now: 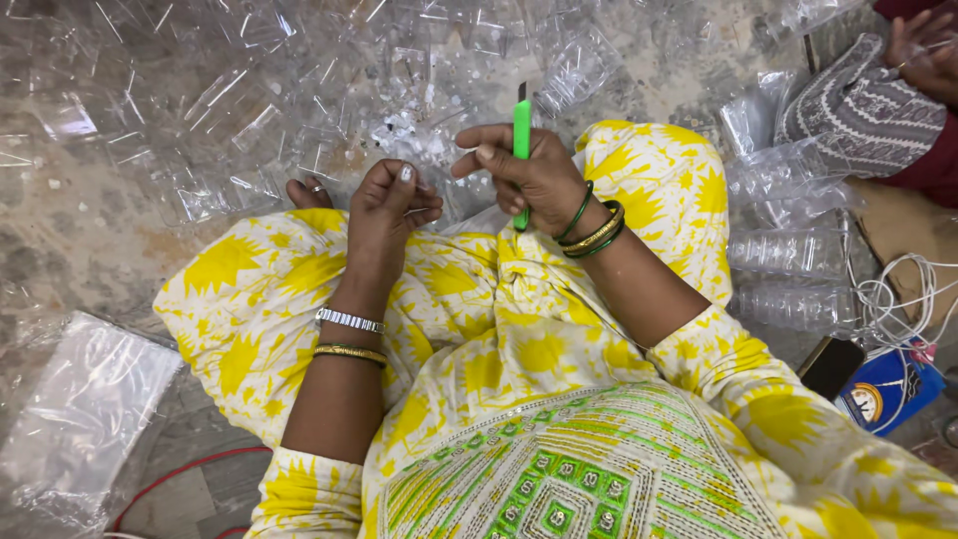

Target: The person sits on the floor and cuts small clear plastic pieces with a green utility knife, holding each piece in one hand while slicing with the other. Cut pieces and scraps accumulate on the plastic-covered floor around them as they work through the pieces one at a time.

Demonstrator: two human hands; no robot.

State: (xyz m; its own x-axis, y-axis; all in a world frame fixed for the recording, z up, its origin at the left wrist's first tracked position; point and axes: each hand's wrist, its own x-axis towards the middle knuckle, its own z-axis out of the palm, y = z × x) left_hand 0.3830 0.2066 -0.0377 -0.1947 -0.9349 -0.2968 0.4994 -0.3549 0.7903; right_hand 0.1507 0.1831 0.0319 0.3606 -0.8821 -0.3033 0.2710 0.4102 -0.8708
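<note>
Grey, stained floor [90,230] fills the upper half of the view, strewn from 10 to 1 o'clock with clear plastic pieces [249,110], thin-walled and glinting. At the centre sits the person, cross-legged in a yellow-and-white patterned garment [499,339].

Right hand [529,175], just above centre toward 12 o'clock, is closed around a green utility knife [522,135]; the handle stands upright with its short blade pointing to 12 o'clock. Green and gold bangles [591,228] circle that wrist.

Left hand [391,205], just beside it at 11 o'clock, has its fingers curled and pinched on a small clear plastic scrap [424,212], hard to make out against the litter. 2 bracelets [349,334], 1 silver and 1 gold, sit on that forearm.

At 3 o'clock, clear ribbed plastic bottles [793,279] lie in a stack on their sides. Near 4 o'clock rest a dark phone [830,364], a blue box [888,389] and a tangle of white cord [898,294]. At 2 o'clock another person's hand [923,45] shows beside a grey patterned sleeve [863,105]. At 8 o'clock lies a clear plastic bag [80,419], with a red cable [180,474] curving beside it.
</note>
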